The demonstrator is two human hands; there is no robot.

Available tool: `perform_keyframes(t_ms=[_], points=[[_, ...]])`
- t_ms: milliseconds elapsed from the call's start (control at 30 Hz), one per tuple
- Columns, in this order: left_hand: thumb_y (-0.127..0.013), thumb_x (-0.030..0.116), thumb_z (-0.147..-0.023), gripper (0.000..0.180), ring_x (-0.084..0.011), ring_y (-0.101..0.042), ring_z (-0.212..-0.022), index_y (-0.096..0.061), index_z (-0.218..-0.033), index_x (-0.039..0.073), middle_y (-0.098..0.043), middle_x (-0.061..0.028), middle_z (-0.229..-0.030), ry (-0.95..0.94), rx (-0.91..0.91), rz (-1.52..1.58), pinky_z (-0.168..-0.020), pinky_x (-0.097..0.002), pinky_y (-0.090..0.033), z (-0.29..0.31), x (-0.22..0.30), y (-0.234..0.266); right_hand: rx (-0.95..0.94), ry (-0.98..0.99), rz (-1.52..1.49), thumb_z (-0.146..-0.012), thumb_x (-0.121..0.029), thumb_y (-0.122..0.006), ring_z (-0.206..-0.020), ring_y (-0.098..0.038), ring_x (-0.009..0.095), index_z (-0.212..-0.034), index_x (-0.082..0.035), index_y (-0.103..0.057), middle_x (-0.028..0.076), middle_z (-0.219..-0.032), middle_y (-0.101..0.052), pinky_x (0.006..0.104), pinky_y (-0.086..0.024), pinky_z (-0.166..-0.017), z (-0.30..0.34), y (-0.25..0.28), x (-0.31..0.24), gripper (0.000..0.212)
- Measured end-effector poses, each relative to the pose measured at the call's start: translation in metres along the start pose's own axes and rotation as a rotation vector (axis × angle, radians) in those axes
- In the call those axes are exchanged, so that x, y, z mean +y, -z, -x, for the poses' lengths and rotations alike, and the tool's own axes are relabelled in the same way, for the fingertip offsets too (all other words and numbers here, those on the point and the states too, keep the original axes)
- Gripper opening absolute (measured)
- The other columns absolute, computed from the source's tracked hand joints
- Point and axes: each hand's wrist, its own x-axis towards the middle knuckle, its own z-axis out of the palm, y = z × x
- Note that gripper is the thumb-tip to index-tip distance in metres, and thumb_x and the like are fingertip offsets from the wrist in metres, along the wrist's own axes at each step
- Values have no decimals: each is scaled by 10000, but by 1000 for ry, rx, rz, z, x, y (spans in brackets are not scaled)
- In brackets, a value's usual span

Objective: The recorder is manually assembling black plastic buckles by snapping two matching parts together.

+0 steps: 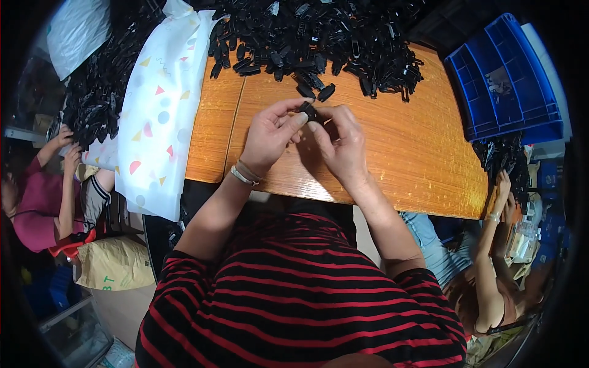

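Observation:
Over the wooden table, my left hand (270, 134) pinches a small black plastic part (307, 110) between thumb and fingers. My right hand (341, 142) meets it from the other side, its thumb and curled fingers closed at the part's right end. Fingers cover much of the part, so its exact shape is hidden. Just beyond my fingertips lie a few loose black plastic pieces (326, 92). Behind them spreads a big heap of similar black pieces (294, 46).
A patterned white plastic sheet (161, 110) runs along the table's left side. On the right stands a tilted blue crate (503, 80). Co-workers sit at both sides, one in a maroon top (46, 208), their hands at other black heaps. A paper sack (116, 262) stands lower left.

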Motion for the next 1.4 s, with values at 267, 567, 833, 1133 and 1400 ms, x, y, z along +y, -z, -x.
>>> perform_keyframes(t_ms=[267, 567, 833, 1133, 1400], points=[[-382, 235, -1042, 294, -33, -484, -667, -584, -972, 33, -579, 8, -829, 6, 76, 19, -593, -171, -403, 12, -11, -18, 13, -45, 105, -748, -120, -767, -767, -618, 287, -1099, -36, -549, 129, -921, -561, 362, -507, -617, 19, -16, -9, 421], [-432, 254, -1030, 306, -70, -515, -718, -580, -900, 19, -564, -4, -779, 59, -33, 82, -658, -213, -441, 3, -13, -15, -28, -133, -15, -817, -159, -716, -724, -592, 232, -1147, -17, -516, 117, -859, -580, 333, -495, -640, 26, -24, 0, 411], [-508, 279, -991, 267, -131, -569, -736, -598, -943, 33, -594, -40, -767, 69, 132, -543, -668, -276, -469, -47, -25, 12, -29, -139, 344, -838, -214, -716, -773, -651, 241, -1135, -27, -607, 135, -910, -655, 355, -524, -672, -22, 50, 73, 368], [-606, 268, -900, 161, -335, -616, -825, -659, -960, 128, -635, -120, -858, -217, 190, -1209, -687, -439, -478, -66, -26, -1, -80, -124, 657, -835, -96, -667, -769, -628, 353, -988, -47, -612, 157, -896, -628, 435, -501, -667, -53, 54, 104, 170], [-671, 221, -834, 158, -312, -640, -833, -659, -934, 99, -658, -111, -941, -213, 22, -1060, -709, -413, -509, -40, -21, 17, -286, -94, 422, -814, -48, -696, -732, -629, 290, -886, -3, -634, 130, -845, -609, 375, -506, -663, -26, 71, 69, 105]])
